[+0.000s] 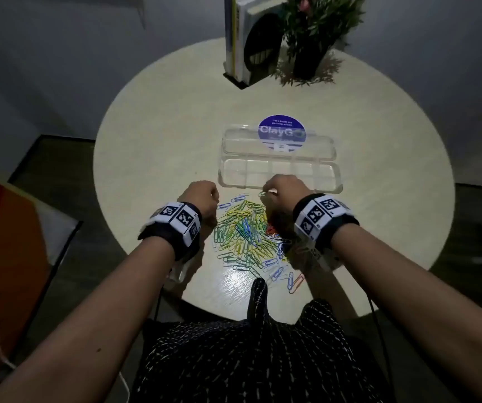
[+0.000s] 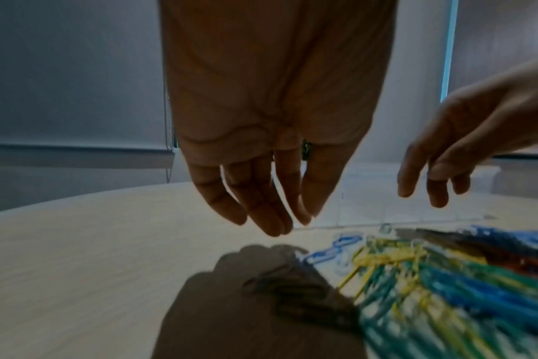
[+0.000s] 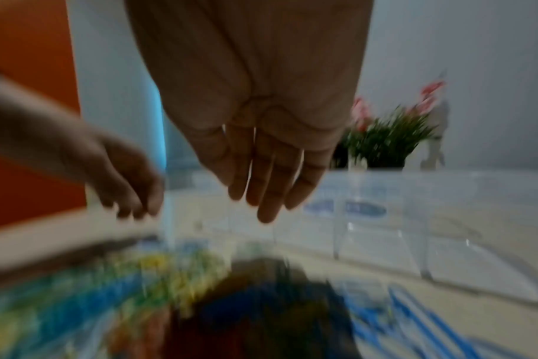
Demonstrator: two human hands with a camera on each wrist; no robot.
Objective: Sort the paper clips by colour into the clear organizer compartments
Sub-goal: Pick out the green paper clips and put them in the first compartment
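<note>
Your right hand pinched 1 green clip beside the organizer, ready to drop it; your left hand hung empty, fingers loose.

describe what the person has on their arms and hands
Both forearms are bare, with no sleeves. Each wrist carries a black strap: the left wristband and the right wristband both bear white panels printed with black square tag markers. A thin dark cable hangs below the right forearm. The left hand and right hand are ungloved.
</note>
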